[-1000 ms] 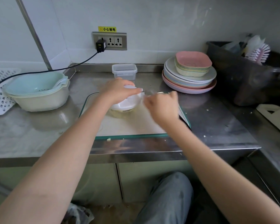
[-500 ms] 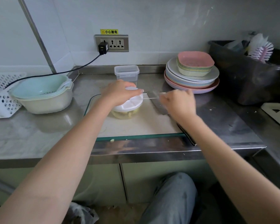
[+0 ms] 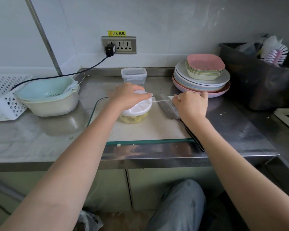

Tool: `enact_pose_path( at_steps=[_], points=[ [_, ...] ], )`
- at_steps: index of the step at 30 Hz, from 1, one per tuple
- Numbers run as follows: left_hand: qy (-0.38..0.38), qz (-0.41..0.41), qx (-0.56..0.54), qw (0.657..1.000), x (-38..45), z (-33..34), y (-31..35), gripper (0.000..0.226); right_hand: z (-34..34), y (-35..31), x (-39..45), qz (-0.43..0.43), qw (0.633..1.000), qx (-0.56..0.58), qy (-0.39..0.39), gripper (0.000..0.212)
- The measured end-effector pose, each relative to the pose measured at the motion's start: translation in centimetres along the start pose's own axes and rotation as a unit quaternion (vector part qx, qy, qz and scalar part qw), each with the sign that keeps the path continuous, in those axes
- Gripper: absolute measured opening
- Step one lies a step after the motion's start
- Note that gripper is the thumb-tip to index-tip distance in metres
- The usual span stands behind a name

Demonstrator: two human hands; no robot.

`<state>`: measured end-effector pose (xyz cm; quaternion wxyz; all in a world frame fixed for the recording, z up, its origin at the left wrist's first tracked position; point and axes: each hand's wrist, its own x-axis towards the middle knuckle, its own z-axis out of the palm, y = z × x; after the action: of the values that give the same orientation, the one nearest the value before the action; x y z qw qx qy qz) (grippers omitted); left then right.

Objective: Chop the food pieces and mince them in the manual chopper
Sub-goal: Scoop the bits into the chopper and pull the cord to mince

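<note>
The manual chopper (image 3: pixel 137 112) stands on the glass cutting board (image 3: pixel 150 130), a clear bowl with yellowish food pieces under a white lid. My left hand (image 3: pixel 128 95) presses down on the lid, fingers spread over it. My right hand (image 3: pixel 191 104) grips the pull handle to the right of the chopper, and a thin white cord (image 3: pixel 162 101) runs taut from the lid to it. A cleaver (image 3: pixel 169 107) lies on the board under my right hand, its dark handle (image 3: pixel 194 137) pointing toward the counter's front edge.
A clear lidded container (image 3: pixel 134 75) sits behind the chopper. Stacked plates and bowls (image 3: pixel 202 75) stand at the back right, next to a dark bin (image 3: pixel 257 77) with a brush. Nested colander bowls (image 3: pixel 48 95) and a white basket (image 3: pixel 2 97) are at the left. A power cable (image 3: pixel 65 75) crosses the back.
My right hand has pulled away to the right from the chopper, drawing the cord out longer. My left hand has stayed on the lid.
</note>
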<state>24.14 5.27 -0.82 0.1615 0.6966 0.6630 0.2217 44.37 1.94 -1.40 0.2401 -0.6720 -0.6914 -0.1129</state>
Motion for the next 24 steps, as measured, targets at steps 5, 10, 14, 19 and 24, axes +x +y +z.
enact_pose_path(
  at_steps=[5,10,14,19,24],
  points=[
    [-0.001,0.002,0.008,1.000,-0.1,0.0,0.2,0.056,0.3,-3.9,-1.7,-0.138,0.990,0.028,-0.001,0.052],
    [0.000,-0.003,0.012,1.000,-0.4,0.1,0.5,0.065,-0.1,0.3,0.1,-0.035,0.999,-0.034,0.008,0.038],
    [0.001,-0.003,0.003,1.000,-0.3,0.2,0.6,0.059,0.5,-2.4,-1.0,-0.089,0.996,0.006,0.015,0.044],
    [-0.003,-0.001,-0.002,1.000,-0.4,0.1,0.5,0.063,0.5,-1.0,-1.4,-0.084,0.996,0.001,-0.017,0.049],
    [-0.001,-0.005,0.002,1.000,-0.3,0.1,0.6,0.060,0.7,-1.8,-0.7,-0.107,0.994,0.001,-0.015,0.039]
  ],
)
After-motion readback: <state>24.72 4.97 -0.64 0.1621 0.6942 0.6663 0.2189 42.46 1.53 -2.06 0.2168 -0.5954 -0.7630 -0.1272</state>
